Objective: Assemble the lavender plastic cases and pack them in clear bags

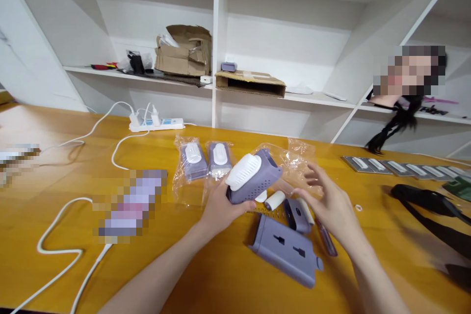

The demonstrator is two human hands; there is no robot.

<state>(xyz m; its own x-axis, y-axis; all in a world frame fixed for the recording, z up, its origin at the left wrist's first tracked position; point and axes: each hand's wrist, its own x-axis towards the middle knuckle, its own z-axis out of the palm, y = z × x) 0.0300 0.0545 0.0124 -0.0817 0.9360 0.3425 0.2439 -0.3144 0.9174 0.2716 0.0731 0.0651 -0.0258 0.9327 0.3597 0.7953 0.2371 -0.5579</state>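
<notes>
My left hand (217, 203) grips a purple plastic casing (263, 181) with small round holes in its side. A white ribbed piece (245, 170) sits on the casing's upper face. My right hand (334, 208), fingers apart and holding nothing, hovers right of it over loose parts. Under and between the hands lie a white roller-shaped piece (275, 200), several small springs (270, 213) and a short purple part (297, 216). A larger purple housing (287, 250) with two dark cutouts rests nearer to me. Beside it lies a slim purple stick (327, 240), partly behind my right hand.
Two bagged purple units (195, 167) stand behind my left hand, near crumpled clear plastic (296, 157). A phone (132, 203) on a white cable and a power strip (158, 124) are left. Grey flat pieces (401, 168) and a black strap (430, 211) lie right. Shelves hold cardboard boxes (187, 54).
</notes>
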